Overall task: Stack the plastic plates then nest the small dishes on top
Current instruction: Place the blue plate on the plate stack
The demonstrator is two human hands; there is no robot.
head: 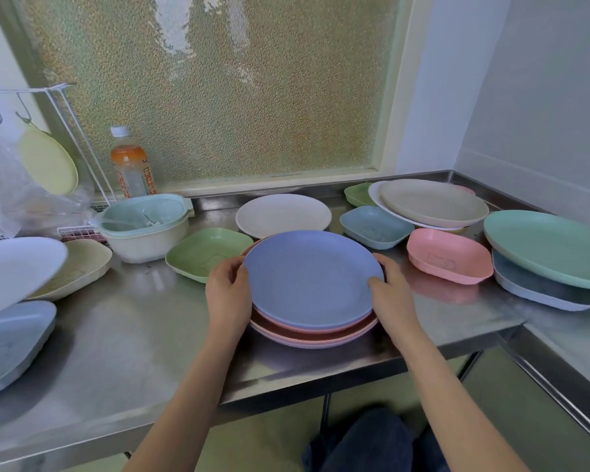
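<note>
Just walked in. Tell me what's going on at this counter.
A person is stacking plastic plates on a steel counter. Both hands, the left hand and right hand, grip opposite rims of a blue plate sitting on top of a stack of pink plates. The small dishes are not nested yet: a green dish, a blue dish and a pink dish lie loose around the stack.

One head-worn view looks forward and down, close over the steel counter (123, 335), facing the far frosted window (212, 90).
</note>
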